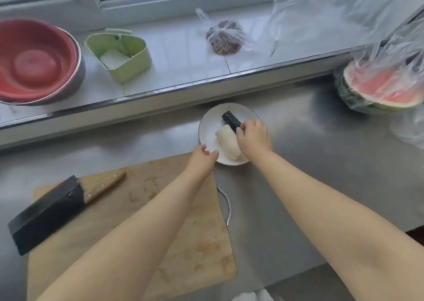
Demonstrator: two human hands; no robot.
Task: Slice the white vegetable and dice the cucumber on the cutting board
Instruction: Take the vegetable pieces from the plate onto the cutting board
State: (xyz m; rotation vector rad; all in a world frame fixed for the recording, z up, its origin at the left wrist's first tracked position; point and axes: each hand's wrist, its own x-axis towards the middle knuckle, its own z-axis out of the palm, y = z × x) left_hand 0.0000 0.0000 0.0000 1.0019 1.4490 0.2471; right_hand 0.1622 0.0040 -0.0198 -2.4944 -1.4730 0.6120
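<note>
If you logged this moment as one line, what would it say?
left hand: holds plate rim | right hand: on cucumber | white vegetable: on plate | knife: on cutting board

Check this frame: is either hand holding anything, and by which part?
The left hand holds the white plate at its near-left rim. The right hand reaches onto the cucumber at its near end; whether its grip has closed cannot be told.
</note>
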